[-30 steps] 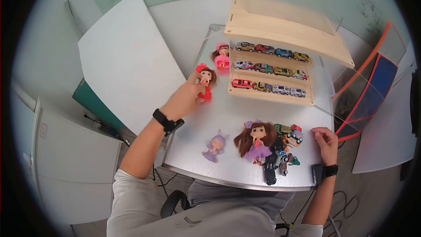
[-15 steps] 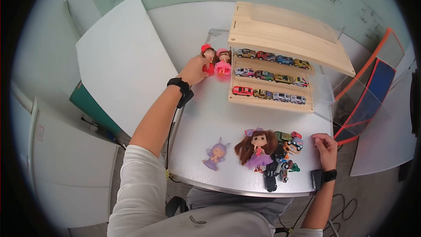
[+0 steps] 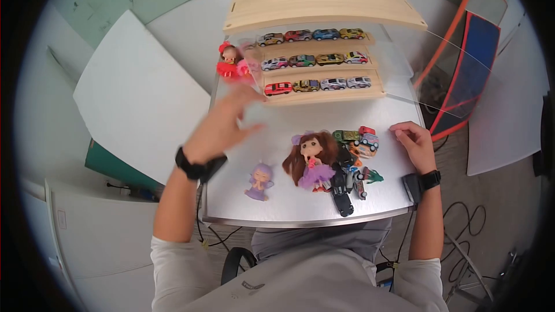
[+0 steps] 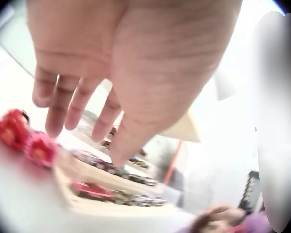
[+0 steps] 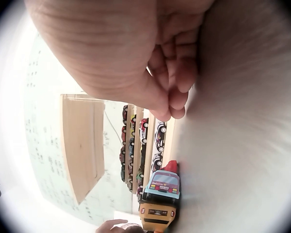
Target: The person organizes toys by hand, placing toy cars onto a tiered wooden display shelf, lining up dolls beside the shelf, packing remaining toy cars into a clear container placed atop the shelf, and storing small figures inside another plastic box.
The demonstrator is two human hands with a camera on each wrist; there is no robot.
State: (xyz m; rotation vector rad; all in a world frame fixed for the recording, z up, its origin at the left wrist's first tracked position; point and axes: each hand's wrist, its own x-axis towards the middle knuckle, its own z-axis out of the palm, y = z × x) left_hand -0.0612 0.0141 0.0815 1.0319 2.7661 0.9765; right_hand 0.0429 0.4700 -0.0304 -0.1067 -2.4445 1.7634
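Left hand [image 3: 219,127] blurred, head view.

Our lane, head-view centre
We could cross the table [image 3: 341,117] between the upper-centre shelf [image 3: 321,96] and lower-centre purple-skirted doll [image 3: 317,177].

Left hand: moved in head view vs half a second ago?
Yes. Judged against the display case, the left hand has pulled back toward the person, away from the red-dressed doll.
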